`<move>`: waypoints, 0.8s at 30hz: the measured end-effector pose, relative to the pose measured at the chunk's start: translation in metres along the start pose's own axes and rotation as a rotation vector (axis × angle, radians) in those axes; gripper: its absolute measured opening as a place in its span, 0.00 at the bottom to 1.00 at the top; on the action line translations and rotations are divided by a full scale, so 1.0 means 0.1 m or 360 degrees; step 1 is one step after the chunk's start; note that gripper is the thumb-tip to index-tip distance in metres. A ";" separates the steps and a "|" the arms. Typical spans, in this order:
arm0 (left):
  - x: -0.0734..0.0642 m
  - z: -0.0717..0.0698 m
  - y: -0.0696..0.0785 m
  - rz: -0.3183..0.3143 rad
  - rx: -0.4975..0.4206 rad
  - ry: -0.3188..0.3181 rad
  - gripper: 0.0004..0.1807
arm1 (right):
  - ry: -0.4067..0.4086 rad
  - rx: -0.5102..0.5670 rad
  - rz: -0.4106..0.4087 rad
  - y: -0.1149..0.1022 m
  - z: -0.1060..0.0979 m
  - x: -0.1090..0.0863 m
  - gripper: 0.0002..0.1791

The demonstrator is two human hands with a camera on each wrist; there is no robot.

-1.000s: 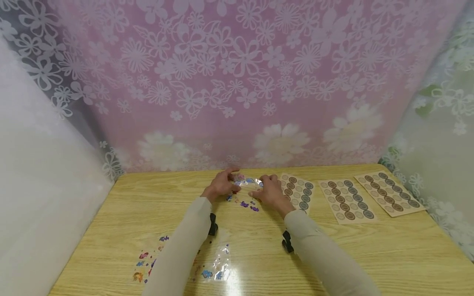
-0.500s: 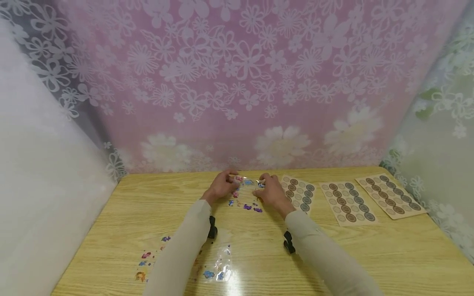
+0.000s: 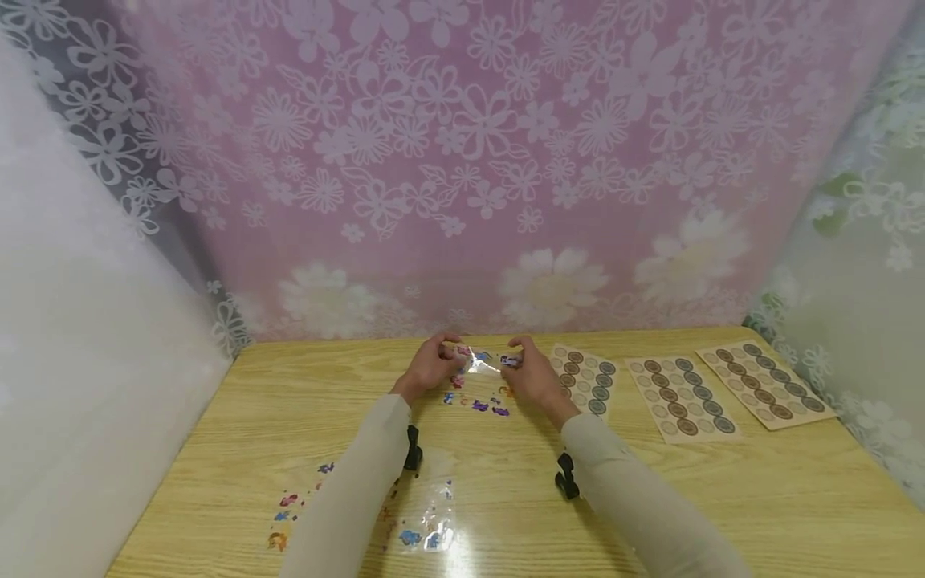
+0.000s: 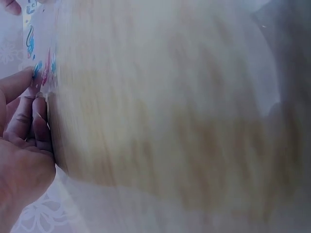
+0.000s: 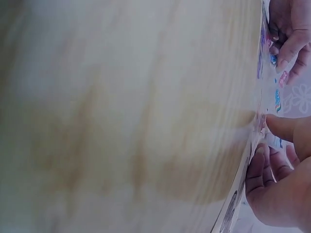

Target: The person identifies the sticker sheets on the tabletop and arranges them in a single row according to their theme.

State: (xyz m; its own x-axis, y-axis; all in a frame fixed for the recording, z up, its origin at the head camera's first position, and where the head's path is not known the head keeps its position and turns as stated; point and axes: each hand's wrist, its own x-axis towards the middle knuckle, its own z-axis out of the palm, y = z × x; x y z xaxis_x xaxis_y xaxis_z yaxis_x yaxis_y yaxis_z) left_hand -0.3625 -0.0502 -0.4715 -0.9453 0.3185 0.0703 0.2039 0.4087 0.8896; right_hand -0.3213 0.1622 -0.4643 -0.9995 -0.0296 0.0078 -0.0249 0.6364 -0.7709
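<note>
A clear plastic sticker sheet (image 3: 480, 406) with small colourful figures lies at the far side of the table, its far part bent up and shining. My left hand (image 3: 430, 369) pinches its left side. In the left wrist view the thumb (image 4: 18, 83) presses the sheet (image 4: 44, 68) against curled fingers. At the right side my right hand (image 3: 535, 377) pinches it too. The right wrist view has this thumb (image 5: 283, 127) above the fingers, with the sheet (image 5: 278, 99) stretching across to the other hand. The fingertips partly cover both sides.
Several clear sticker sheets (image 3: 426, 514) lie at the near left, partly under the left sleeve (image 3: 354, 482). To the right are three cream sheets of printed round coins: one beside the right hand (image 3: 596, 377), a middle one (image 3: 682, 401) and a far right one (image 3: 766, 385). A pink floral curtain (image 3: 462, 201) hangs behind.
The sheet's far part flattened somewhat, then bent up again, with a brighter glare now. The right hand has shifted slightly right and its fingers have drawn in on the sheet's edge.
</note>
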 end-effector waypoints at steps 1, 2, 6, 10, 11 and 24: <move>0.00 0.00 -0.01 0.0000 -0.0009 -0.0006 0.24 | 0.0011 0.0021 -0.0013 0.00 0.00 0.00 0.24; 0.00 0.00 -0.01 -0.0003 -0.0026 -0.0014 0.26 | 0.0021 0.0044 -0.0025 0.00 -0.01 -0.01 0.23; 0.01 -0.01 -0.03 0.0023 -0.0127 -0.0070 0.22 | 0.0055 0.0152 -0.0058 0.02 -0.02 -0.03 0.15; 0.00 -0.03 -0.03 0.0055 -0.0061 -0.0119 0.07 | 0.0099 0.0217 -0.0124 0.04 -0.03 -0.03 0.10; 0.00 -0.04 -0.03 0.0052 -0.0040 -0.0127 0.05 | 0.0107 0.0217 -0.0137 0.05 -0.03 -0.03 0.08; -0.13 -0.08 0.10 0.0021 0.0065 -0.0175 0.12 | -0.0073 0.0189 -0.0170 0.05 -0.15 -0.10 0.17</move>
State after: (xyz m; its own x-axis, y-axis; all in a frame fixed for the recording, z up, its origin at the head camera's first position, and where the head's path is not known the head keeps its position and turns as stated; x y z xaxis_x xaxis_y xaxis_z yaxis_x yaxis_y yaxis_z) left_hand -0.3499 -0.0574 -0.4599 -0.9092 0.4153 0.0300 0.2285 0.4374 0.8698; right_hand -0.3122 0.1771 -0.4588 -0.9894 -0.1292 0.0668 -0.1260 0.5322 -0.8372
